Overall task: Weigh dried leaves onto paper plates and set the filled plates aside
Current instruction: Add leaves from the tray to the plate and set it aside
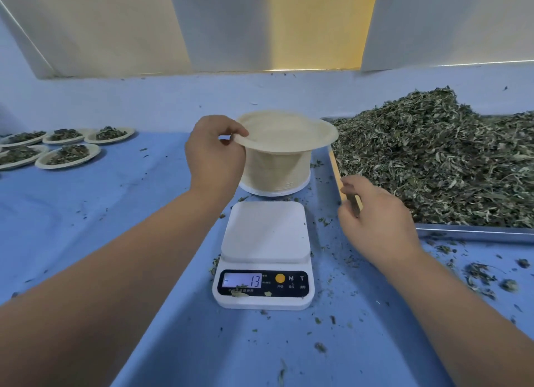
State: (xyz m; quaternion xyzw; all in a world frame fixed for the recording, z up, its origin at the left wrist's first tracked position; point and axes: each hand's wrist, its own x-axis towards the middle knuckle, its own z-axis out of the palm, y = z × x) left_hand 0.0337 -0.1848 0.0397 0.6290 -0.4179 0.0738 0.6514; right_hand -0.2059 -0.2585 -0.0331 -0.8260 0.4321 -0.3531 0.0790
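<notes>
While the left hand (215, 152) pinched its left rim between thumb and fingers, the top paper plate (289, 132) sat at the head of the stack of plates (276, 170), just beyond the scale (264, 253). Whether it was clear of the stack or resting on it couldn't be told. The scale stood in the middle of the tabletop (115, 213), platform bare, and its display (242, 280) read minus 13 with a couple of leaf bits lying on the panel.

Over on the right, the right hand (375, 213) hovered at the near-left corner of the tray (474, 233). Its fingers were loosely curled and released, holding nothing. Whether they touched the tray's edge, hard to say. The tray was heaped high with dried leaves (433, 161).

Far left, five filled plates (68, 155) lay grouped together, each carrying a small mound of leaves. Leaf crumbs (479, 274) were scattered over the blue tabletop, thickest near the tray.
</notes>
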